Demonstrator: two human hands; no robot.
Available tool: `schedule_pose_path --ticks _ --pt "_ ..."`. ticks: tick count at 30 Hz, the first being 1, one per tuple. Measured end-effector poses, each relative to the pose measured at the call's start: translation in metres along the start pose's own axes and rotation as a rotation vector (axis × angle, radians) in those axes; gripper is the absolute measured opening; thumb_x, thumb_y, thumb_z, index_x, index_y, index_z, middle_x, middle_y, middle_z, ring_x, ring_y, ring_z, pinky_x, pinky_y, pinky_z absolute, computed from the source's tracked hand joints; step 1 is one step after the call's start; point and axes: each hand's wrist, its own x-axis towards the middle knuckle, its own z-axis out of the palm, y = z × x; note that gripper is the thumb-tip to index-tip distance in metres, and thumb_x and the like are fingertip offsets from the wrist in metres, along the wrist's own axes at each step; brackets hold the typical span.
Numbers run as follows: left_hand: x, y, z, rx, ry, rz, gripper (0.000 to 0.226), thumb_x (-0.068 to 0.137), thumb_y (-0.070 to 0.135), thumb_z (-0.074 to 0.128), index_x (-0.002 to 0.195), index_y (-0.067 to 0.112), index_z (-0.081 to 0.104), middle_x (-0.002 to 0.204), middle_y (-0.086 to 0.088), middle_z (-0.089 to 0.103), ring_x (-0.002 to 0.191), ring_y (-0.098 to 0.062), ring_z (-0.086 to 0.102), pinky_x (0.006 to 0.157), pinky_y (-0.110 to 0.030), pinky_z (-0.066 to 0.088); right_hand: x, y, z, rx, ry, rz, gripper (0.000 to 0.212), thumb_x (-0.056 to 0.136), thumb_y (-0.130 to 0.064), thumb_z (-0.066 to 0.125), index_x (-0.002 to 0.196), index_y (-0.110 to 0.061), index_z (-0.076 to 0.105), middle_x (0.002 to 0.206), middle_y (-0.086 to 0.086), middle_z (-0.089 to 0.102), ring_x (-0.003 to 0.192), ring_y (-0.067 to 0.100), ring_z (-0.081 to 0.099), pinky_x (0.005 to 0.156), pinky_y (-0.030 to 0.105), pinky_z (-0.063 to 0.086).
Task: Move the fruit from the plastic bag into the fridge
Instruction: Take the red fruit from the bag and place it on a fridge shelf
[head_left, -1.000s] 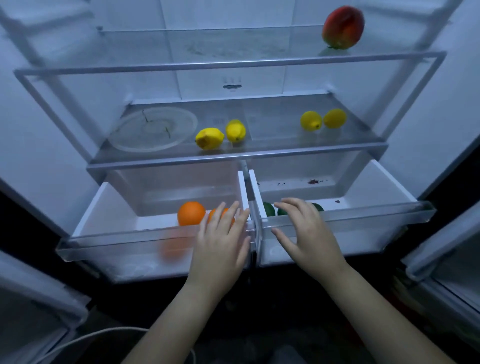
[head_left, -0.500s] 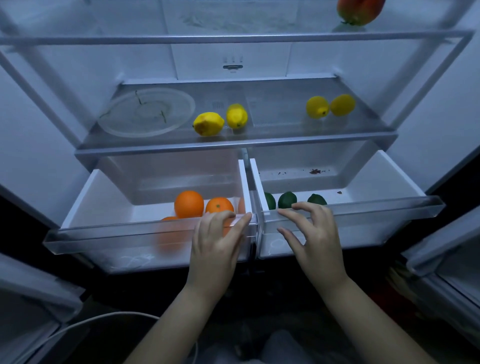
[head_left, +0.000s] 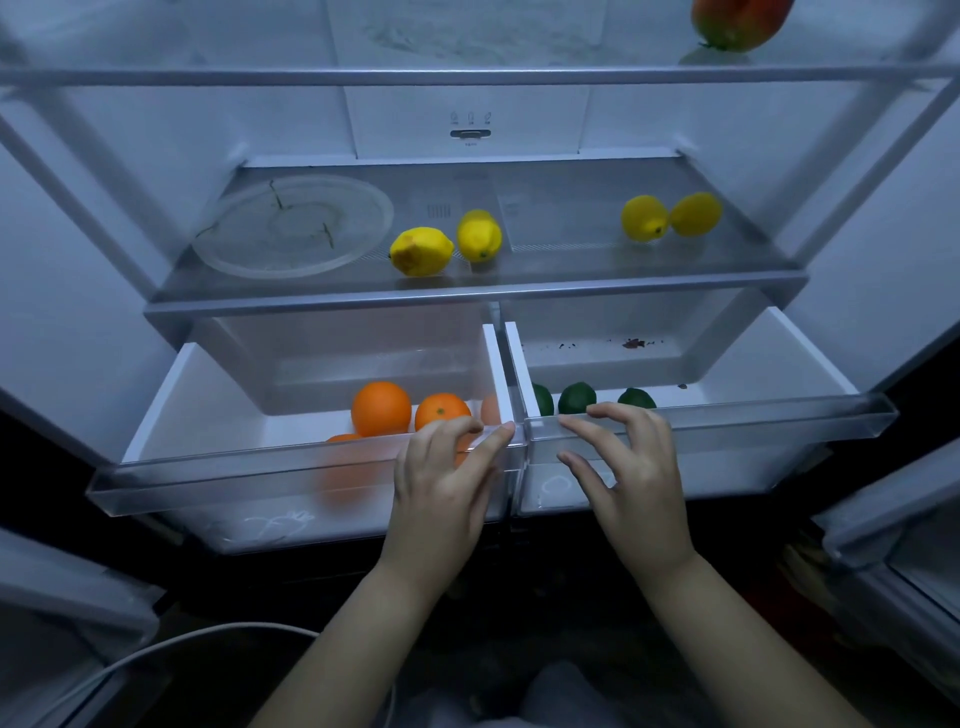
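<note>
The fridge stands open with both clear bottom drawers pulled out. My left hand (head_left: 441, 493) has its fingers curled on the front lip of the left drawer (head_left: 234, 467), which holds several oranges (head_left: 381, 409). My right hand (head_left: 634, 478) pinches the front lip of the right drawer (head_left: 779, 410), with dark green limes (head_left: 576, 397) just behind the fingers. Several lemons (head_left: 421, 251) lie on the glass shelf (head_left: 467, 296) above. A red-green mango (head_left: 737, 21) sits on the top shelf at the right. No plastic bag is in view.
A round clear glass plate (head_left: 293, 223) lies on the left of the lemon shelf. Open door bins flank me at the lower left (head_left: 62, 597) and lower right (head_left: 893, 519). A white cable (head_left: 182, 644) curves across the dark floor.
Both hands slid down from lying flat over the drawer fronts to fingertips on the lips, uncovering more oranges and limes. The view has dropped and moved closer. The drawers look unmoved.
</note>
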Motion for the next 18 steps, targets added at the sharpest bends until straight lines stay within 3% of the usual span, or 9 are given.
schedule_pose_path --ticks 18 --pt "0.066 -0.039 0.023 -0.001 0.041 0.0 0.041 0.083 0.017 0.064 0.122 0.026 0.061 0.114 -0.004 0.055 0.11 -0.025 0.046 0.097 -0.033 0.03 0.057 0.023 0.036 0.044 0.023 -0.038 0.029 0.085 -0.02 0.071 0.114 -0.019 0.067 0.11 0.006 0.057 0.104 0.021 0.047 0.094 0.029 0.038"
